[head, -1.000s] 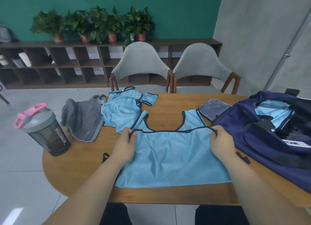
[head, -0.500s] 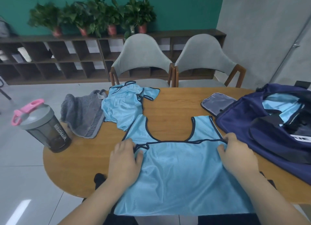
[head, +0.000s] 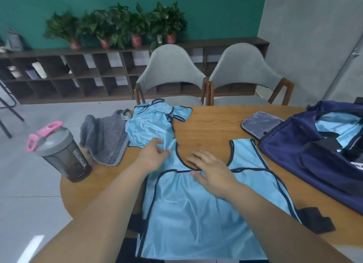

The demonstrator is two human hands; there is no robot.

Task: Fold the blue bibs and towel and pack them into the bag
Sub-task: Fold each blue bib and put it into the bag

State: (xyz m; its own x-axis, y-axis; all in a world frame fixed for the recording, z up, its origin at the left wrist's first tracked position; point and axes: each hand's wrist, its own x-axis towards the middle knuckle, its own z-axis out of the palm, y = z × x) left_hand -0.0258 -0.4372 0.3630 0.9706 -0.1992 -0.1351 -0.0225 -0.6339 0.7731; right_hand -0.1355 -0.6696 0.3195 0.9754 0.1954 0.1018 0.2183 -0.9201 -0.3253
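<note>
The left hand [head: 155, 154] reached forward with its wrist low, its fingers curled on the left shoulder strap of the shiny light-blue bib with dark piping [head: 196, 213]; thumb and fingertips seemed to pinch the strap's fabric. The right hand [head: 210, 170] was spread flat, palm down, and pressed the neckline at the bib's middle onto the oval wooden table [head: 208, 129].

The bib lay flat in front of the person, its lower hem hanging over the near table edge. It looked thin, light and limp, and slick enough to slide on the wood and over its own layers. The piped edges and strap ends seemed the surest places to take hold, with one hand pinning the cloth while the other turned a fold.

Just past the left hand, the crumpled second light-blue bib [head: 151, 129] touched the held strap. The heaped grey terry towel [head: 106, 137] lay against its left side. At the right, the open navy fabric bag [head: 314, 154] stood just beside the flat bib, with light-blue cloth showing inside.
</note>
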